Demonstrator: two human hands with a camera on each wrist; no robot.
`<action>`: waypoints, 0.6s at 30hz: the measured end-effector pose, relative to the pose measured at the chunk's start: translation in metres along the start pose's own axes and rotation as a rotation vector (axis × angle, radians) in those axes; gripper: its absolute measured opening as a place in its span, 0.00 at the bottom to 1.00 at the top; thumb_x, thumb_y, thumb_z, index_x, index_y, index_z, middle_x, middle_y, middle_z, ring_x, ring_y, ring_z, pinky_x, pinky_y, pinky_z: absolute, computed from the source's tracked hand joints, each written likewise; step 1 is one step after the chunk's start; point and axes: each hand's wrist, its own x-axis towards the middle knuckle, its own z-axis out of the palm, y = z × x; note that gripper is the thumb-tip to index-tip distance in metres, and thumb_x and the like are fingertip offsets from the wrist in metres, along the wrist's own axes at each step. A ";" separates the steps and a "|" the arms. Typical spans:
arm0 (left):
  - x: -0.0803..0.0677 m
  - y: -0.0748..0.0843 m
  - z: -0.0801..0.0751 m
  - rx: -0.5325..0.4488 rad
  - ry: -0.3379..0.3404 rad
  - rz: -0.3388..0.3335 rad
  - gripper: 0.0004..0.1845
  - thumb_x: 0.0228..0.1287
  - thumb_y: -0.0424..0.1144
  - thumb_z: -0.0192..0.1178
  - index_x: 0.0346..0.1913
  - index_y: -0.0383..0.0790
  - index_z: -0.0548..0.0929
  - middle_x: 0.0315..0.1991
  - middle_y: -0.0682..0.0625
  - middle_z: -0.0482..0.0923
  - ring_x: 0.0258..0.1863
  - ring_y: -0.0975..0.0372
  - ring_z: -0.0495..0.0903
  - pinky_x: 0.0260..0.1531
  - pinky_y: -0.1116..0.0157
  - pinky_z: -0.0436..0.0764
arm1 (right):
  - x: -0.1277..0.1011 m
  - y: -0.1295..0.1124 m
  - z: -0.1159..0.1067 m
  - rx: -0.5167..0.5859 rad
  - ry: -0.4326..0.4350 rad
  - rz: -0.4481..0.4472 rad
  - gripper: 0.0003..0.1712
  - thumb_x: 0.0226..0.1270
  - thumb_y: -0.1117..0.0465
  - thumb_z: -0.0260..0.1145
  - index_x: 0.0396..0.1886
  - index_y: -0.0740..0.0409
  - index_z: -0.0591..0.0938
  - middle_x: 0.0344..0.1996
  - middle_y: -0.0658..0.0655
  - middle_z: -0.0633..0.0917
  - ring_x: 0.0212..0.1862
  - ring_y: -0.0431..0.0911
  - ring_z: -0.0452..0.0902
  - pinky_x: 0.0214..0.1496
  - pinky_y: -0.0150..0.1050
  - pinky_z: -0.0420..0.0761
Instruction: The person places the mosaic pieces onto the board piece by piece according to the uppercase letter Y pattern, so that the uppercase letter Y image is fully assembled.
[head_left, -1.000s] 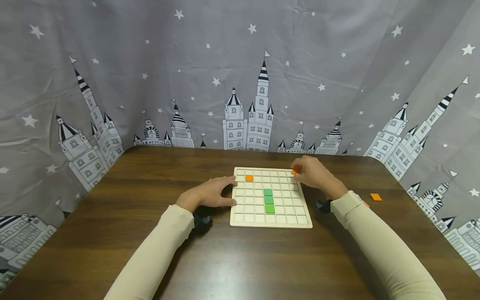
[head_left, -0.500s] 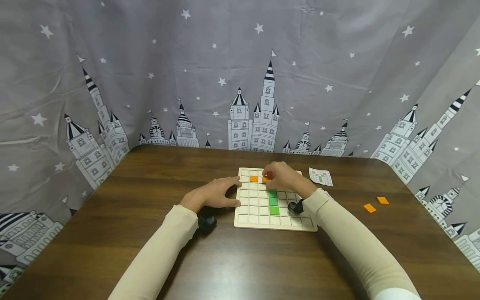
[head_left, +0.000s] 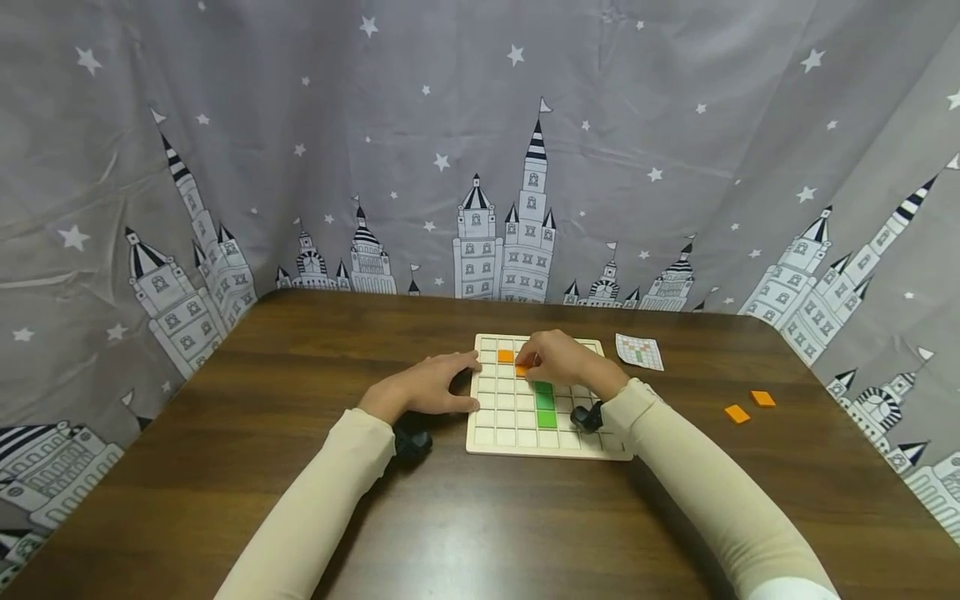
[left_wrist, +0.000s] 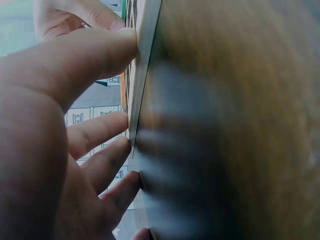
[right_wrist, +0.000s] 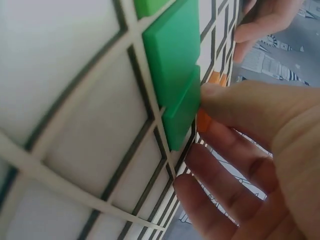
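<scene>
Pinching orange tile [head_left: 521, 370], nothing legible.

dark brown wood-grain table [head_left: 480, 517] w/ rounded far corners fills the lower view. grey curtain [head_left: 420, 108] hangs behind & wraps both sides, printed w/ white stars & black-and-white castle towers, creased in places. even, soft light, faint sheen on the tabletop near the front edge.
</scene>
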 end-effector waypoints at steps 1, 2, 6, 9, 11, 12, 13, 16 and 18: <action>0.000 0.000 0.000 0.000 -0.001 -0.001 0.35 0.55 0.58 0.59 0.64 0.49 0.66 0.71 0.49 0.54 0.70 0.56 0.53 0.68 0.47 0.52 | 0.000 0.000 0.000 -0.010 0.002 -0.001 0.13 0.54 0.63 0.67 0.41 0.57 0.85 0.38 0.53 0.83 0.39 0.43 0.79 0.41 0.34 0.79; 0.001 -0.001 0.001 -0.001 -0.002 -0.004 0.35 0.55 0.58 0.59 0.64 0.49 0.66 0.71 0.50 0.54 0.70 0.56 0.53 0.68 0.47 0.52 | 0.000 -0.001 0.000 -0.020 0.004 0.000 0.13 0.54 0.64 0.67 0.42 0.56 0.85 0.38 0.53 0.83 0.39 0.43 0.78 0.41 0.34 0.79; 0.000 -0.003 0.001 0.002 0.010 -0.015 0.35 0.54 0.58 0.59 0.64 0.50 0.66 0.71 0.50 0.54 0.70 0.56 0.53 0.68 0.48 0.52 | 0.002 -0.006 0.000 -0.047 0.007 0.042 0.15 0.52 0.64 0.69 0.43 0.55 0.85 0.38 0.52 0.84 0.41 0.43 0.78 0.44 0.36 0.79; 0.000 -0.004 0.001 0.000 0.012 -0.018 0.35 0.54 0.58 0.59 0.64 0.50 0.66 0.71 0.50 0.54 0.70 0.56 0.53 0.68 0.48 0.52 | 0.004 -0.011 0.000 -0.040 -0.005 0.115 0.16 0.52 0.64 0.70 0.43 0.52 0.85 0.41 0.51 0.85 0.44 0.44 0.79 0.47 0.38 0.79; -0.001 -0.004 0.001 -0.006 0.007 -0.012 0.35 0.54 0.58 0.59 0.64 0.49 0.66 0.71 0.50 0.54 0.70 0.56 0.54 0.68 0.47 0.52 | 0.004 -0.013 0.000 -0.039 -0.012 0.157 0.16 0.51 0.63 0.70 0.42 0.50 0.85 0.42 0.49 0.85 0.46 0.44 0.80 0.48 0.39 0.79; -0.001 -0.003 0.001 -0.010 0.005 -0.011 0.35 0.54 0.58 0.60 0.64 0.49 0.66 0.71 0.50 0.54 0.70 0.55 0.53 0.68 0.47 0.52 | 0.004 -0.013 0.001 -0.043 -0.016 0.173 0.16 0.51 0.63 0.70 0.42 0.50 0.85 0.42 0.48 0.85 0.47 0.44 0.80 0.48 0.38 0.80; -0.001 -0.003 0.001 -0.013 0.003 -0.009 0.35 0.54 0.58 0.60 0.64 0.49 0.66 0.71 0.49 0.54 0.70 0.55 0.53 0.68 0.46 0.51 | 0.004 -0.013 0.001 -0.043 -0.017 0.187 0.16 0.51 0.62 0.71 0.42 0.49 0.86 0.42 0.48 0.85 0.47 0.44 0.80 0.48 0.38 0.80; -0.001 -0.002 0.001 -0.013 0.003 0.001 0.35 0.54 0.58 0.60 0.64 0.49 0.66 0.71 0.48 0.54 0.70 0.54 0.53 0.67 0.46 0.52 | 0.003 -0.014 0.002 -0.047 -0.011 0.199 0.16 0.51 0.62 0.71 0.42 0.48 0.86 0.43 0.47 0.86 0.47 0.43 0.80 0.48 0.39 0.80; 0.000 -0.002 0.001 -0.009 0.004 -0.001 0.35 0.54 0.58 0.59 0.64 0.50 0.66 0.71 0.49 0.54 0.70 0.55 0.53 0.68 0.47 0.52 | 0.002 -0.014 0.002 -0.047 -0.005 0.197 0.15 0.51 0.62 0.70 0.42 0.49 0.86 0.42 0.47 0.86 0.47 0.43 0.80 0.49 0.38 0.79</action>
